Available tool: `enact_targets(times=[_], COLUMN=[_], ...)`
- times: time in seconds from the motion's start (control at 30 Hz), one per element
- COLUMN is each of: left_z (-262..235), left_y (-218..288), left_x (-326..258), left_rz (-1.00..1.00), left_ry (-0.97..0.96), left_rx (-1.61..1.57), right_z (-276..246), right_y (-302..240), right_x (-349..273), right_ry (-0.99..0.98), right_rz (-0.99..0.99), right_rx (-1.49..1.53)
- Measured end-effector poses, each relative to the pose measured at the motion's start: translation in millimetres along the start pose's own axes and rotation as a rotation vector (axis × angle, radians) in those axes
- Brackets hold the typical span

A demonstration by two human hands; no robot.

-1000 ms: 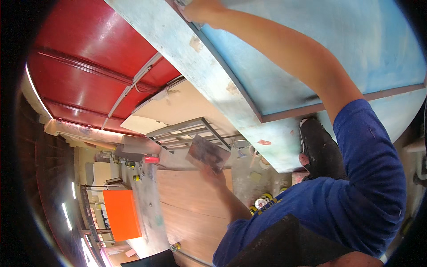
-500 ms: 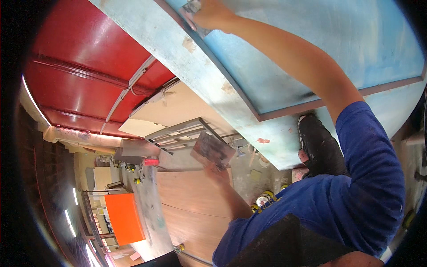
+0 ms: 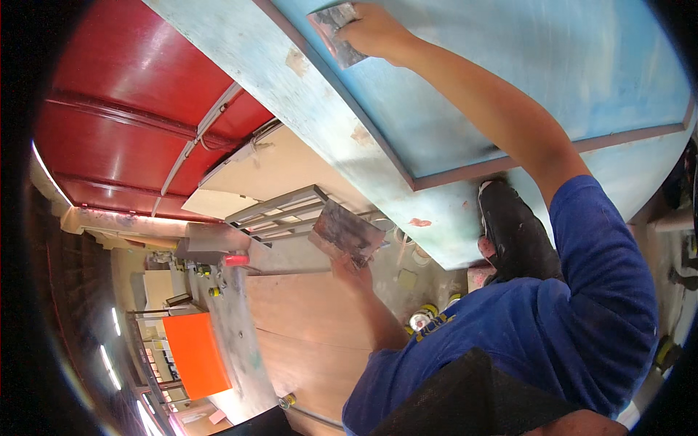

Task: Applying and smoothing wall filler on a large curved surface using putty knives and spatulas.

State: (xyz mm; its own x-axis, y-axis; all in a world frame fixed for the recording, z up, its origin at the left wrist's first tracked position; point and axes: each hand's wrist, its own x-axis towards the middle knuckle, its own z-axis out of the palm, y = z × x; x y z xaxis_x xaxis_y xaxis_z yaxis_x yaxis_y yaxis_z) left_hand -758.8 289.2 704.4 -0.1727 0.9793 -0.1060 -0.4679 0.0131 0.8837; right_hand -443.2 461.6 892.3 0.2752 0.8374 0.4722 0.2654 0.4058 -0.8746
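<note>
My right hand [image 3: 376, 33] grips a broad, flat metal scraper [image 3: 334, 36] with smudged grey and pinkish patches. Its blade lies against the light blue panel [image 3: 502, 65], just inside a brown strip [image 3: 378, 142] that frames the inner field. Lower down, my left hand [image 3: 352, 270] holds up a rectangular putty board [image 3: 346, 234], stained dark grey and brown. The fingers under that board are partly hidden. Pale patches mark the blue border [image 3: 309, 80] beside the strip.
A grey metal frame [image 3: 280, 218] leans near tan boards [image 3: 291, 163]. Red panels [image 3: 145, 58] stand at the upper left. Paint cans [image 3: 423, 318] sit on the floor by my body. Farther off are a wooden sheet [image 3: 313, 320] and an orange panel [image 3: 195, 356].
My right hand has moved with the scraper slightly right and down, away from the brown strip onto the blue field. My left hand still holds the board in nearly the same place.
</note>
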Motion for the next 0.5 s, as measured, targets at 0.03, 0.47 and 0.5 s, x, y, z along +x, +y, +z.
enact_targets(times=[0.03, 0.47, 0.5], left_z=[-3, -7, -1], left_y=[1, -20, -18], left_x=[-1, -4, -3], left_rz=[-0.014, 0.044, 0.041], left_ry=[0.013, 0.042, 0.041], left_rx=[0.008, 0.181, 0.180], right_z=[5, 22, 16], right_y=[4, -6, -5], right_x=[4, -30, -32], right_ry=[-0.001, -0.064, 0.005], right_rz=[0.006, -0.196, -0.247], right_rx=[0.003, -0.140, -0.158])
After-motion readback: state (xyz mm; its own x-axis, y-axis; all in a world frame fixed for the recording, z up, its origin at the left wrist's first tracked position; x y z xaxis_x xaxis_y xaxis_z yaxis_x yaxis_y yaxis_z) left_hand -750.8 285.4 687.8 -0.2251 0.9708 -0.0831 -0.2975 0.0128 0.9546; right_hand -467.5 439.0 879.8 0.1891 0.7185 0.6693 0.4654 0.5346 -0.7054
